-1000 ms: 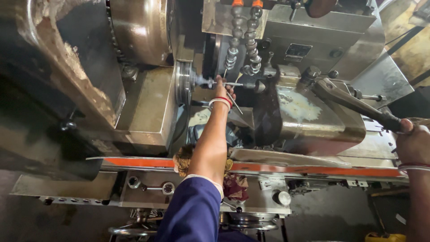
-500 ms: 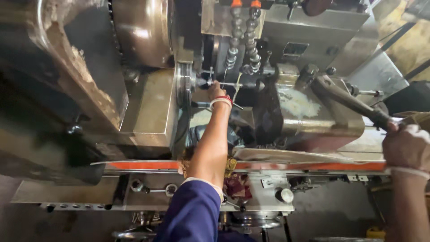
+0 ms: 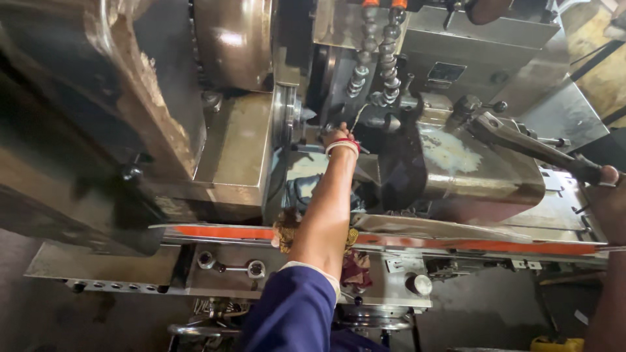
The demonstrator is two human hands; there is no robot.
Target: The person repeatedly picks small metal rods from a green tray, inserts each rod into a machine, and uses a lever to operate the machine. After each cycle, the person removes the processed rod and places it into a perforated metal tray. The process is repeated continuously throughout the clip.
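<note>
right hand (image 3: 605, 195) slid up the long lever handle (image 3: 535, 146) since before, grip closed on its end, left hand (image 3: 338, 135) reaching deep into the machine by the spindle (image 3: 287, 120), its grip can't tell

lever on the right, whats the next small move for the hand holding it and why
Probably hold the lever steady rather than swing it. The right hand grips its dark end, while the left hand is deep in the machine beside the round chuck face, fingers at the small metal part there.
</note>
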